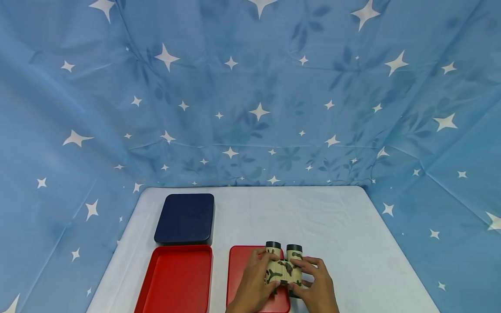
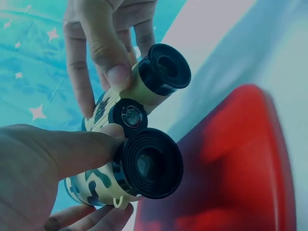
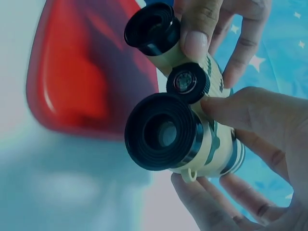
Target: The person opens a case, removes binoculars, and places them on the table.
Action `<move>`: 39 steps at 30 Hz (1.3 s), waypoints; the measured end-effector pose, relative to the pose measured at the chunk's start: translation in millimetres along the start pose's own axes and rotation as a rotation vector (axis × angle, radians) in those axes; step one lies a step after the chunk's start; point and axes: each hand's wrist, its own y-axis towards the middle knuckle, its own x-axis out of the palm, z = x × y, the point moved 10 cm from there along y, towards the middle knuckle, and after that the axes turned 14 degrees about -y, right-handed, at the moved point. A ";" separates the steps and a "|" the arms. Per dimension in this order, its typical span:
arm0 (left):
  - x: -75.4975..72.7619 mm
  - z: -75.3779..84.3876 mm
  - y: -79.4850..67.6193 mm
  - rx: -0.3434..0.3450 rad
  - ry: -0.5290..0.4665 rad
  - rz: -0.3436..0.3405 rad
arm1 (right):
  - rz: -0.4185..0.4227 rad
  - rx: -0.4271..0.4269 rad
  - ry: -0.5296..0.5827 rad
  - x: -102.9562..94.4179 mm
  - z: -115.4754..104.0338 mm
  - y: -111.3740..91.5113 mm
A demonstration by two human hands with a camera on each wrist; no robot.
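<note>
Both hands hold a pair of camouflage binoculars [image 1: 284, 271] above the right-hand red tray. My left hand [image 1: 254, 280] grips the left barrel, its thumb by the black centre wheel [image 2: 128, 117]. On the other barrel, my right hand [image 1: 316, 282] has its thumb near the same wheel and its fingers round the side and underneath. The black eyecups [image 3: 161, 132] point back toward the wrist cameras. A small round compass-like disc [image 3: 185, 82] is set in the wheel. Under the hands, the red tray [image 1: 238, 271] is partly hidden.
A second red tray [image 1: 178, 278] with a raised rim lies at the left. Behind it sits a dark blue box or lid [image 1: 185, 217]. All rest on a white-covered table [image 1: 364, 252], with blue star-patterned cloth [image 1: 242, 87] hanging around its back and sides.
</note>
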 end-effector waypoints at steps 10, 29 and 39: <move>23.9 -2.3 5.8 -0.022 0.000 -0.013 | -0.006 0.031 -0.039 -8.3 19.9 2.6; 74.0 -5.2 19.3 -0.044 0.035 -0.107 | -0.010 0.059 -0.128 -24.0 57.5 6.8; 90.8 -2.2 23.8 -0.057 0.036 -0.102 | -0.024 0.067 -0.158 -31.1 65.3 7.6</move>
